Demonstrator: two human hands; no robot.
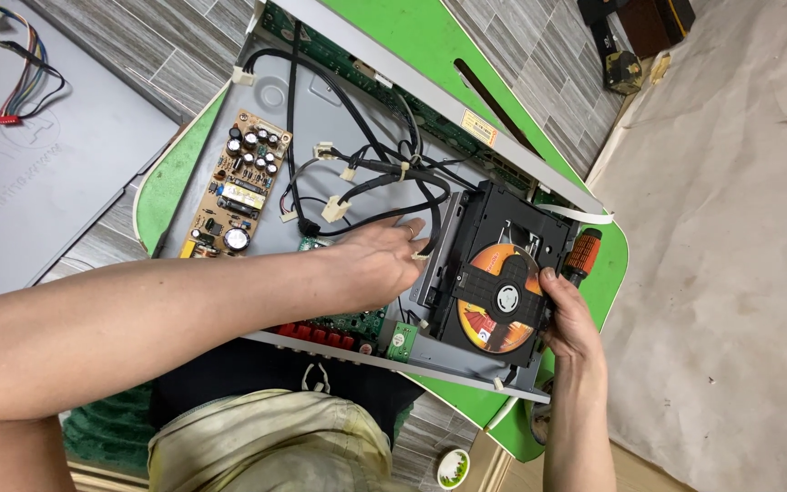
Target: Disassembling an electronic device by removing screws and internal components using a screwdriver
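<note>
An opened disc player chassis (339,109) lies on a green table (430,36). Its black disc drive (494,273) holds an orange disc (489,323) under a black clamp bar. My left hand (371,260) rests flat on the chassis beside the drive, fingers spread, touching black cables (384,169) with white connectors. My right hand (568,319) grips the drive's right edge, thumb on top. A screwdriver with an orange and black handle (583,253) lies just past my right hand.
A tan power board (237,187) with capacitors sits at the chassis's left. A green board with red buttons (339,330) lines the front edge. A grey cover panel (29,182) with a loose wire harness (20,87) lies on the tiled floor. Brown paper (730,255) covers the right.
</note>
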